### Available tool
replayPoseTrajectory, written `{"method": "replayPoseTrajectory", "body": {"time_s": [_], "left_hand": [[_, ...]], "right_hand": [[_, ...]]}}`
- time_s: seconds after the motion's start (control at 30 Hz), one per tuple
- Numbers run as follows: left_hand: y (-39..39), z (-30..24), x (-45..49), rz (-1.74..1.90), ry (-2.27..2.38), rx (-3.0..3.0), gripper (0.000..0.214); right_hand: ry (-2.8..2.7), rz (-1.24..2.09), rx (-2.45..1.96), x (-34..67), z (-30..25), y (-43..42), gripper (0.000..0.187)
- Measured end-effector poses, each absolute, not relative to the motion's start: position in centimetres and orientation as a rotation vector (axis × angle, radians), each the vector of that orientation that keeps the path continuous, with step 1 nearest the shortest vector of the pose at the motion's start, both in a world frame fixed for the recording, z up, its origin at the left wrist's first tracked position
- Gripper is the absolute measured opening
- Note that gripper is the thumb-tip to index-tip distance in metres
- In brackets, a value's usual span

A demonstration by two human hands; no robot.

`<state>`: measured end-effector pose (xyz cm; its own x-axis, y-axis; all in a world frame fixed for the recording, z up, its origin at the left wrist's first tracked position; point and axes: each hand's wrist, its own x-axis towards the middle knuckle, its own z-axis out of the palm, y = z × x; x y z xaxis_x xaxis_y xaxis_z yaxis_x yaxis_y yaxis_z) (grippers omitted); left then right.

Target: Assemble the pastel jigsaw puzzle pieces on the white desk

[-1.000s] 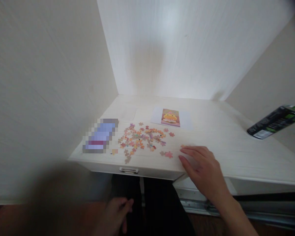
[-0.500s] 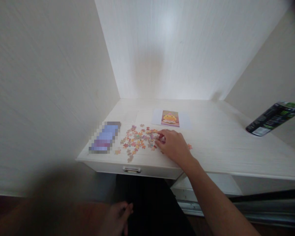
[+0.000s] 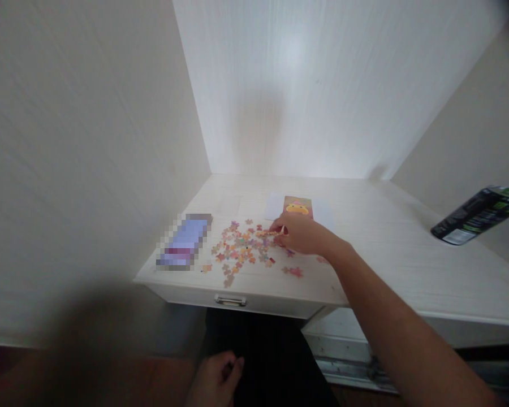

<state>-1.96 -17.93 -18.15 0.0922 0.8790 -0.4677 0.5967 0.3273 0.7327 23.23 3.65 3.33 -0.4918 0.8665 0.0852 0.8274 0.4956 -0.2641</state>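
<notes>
Small pastel jigsaw pieces [image 3: 241,250] lie scattered on the pale wooden desk [image 3: 385,254]. My right hand [image 3: 299,234] reaches over the far right edge of the pile, fingers curled and pinched at a piece I cannot make out. Just behind that hand lies a picture card [image 3: 297,206] showing a yellow figure, partly covered by my hand. My left hand [image 3: 216,381] rests low on my lap below the desk, fingers loosely curled, nothing visible in it.
A blurred-out flat item [image 3: 183,243] lies left of the pieces. A dark can with green print [image 3: 479,215] lies at the right by the wall. A drawer with a metal handle [image 3: 230,299] sits under the desk front. Walls close in left and behind.
My right hand went from the desk's front edge to the pile, then on toward the picture card. The left hand stayed on my lap.
</notes>
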Motion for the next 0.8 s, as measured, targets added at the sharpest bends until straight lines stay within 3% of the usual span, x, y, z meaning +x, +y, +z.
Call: {"method": "replayPoseTrajectory", "body": {"time_s": [0.2, 0.5, 0.8], "left_hand": [[-17.0, -18.2, -1.5, 0.329, 1.610, 1.401, 0.068], [-15.5, -19.9, -2.3, 0.264, 1.705, 1.463, 0.068], [-13.3, -18.3, 0.0, 0.254, 1.679, 1.349, 0.072]], "right_hand": [[-2.833, 0.419, -1.367, 22.5, 4.9, 9.2, 0.033], [-2.710, 0.713, -1.246, 23.9, 3.1, 10.2, 0.027], [-2.632, 0.937, -1.272, 24.9, 3.1, 11.0, 0.017]]}}
